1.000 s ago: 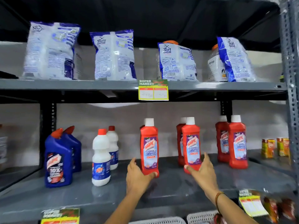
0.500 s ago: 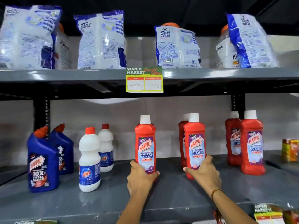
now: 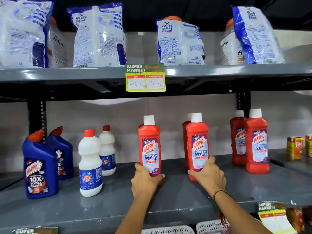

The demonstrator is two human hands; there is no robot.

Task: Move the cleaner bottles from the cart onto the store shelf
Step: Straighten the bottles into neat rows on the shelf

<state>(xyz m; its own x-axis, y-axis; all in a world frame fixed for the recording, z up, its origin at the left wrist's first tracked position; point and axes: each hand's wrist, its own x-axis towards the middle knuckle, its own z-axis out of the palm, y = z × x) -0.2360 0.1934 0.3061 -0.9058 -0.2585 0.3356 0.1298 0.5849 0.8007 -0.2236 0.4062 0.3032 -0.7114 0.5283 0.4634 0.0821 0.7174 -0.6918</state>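
Left hand (image 3: 144, 180) grips 1 red bottle (image 3: 149, 149) low; right hand (image 3: 208, 174) clasps another red bottle (image 3: 197, 146).

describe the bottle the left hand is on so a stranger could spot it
Look at the grey middle shelf, below the price tag. Among the red Harpic bottles, it is the leftmost one, gripped low by the left hand. Unlike the others, no second bottle shows behind it.

Both forearms are bare with no sleeves in view, the left hand (image 3: 145, 179) wears nothing on its fingers or wrist, and behind the right hand (image 3: 208, 176) a thin orange thread band (image 3: 219, 192) circles the wrist.
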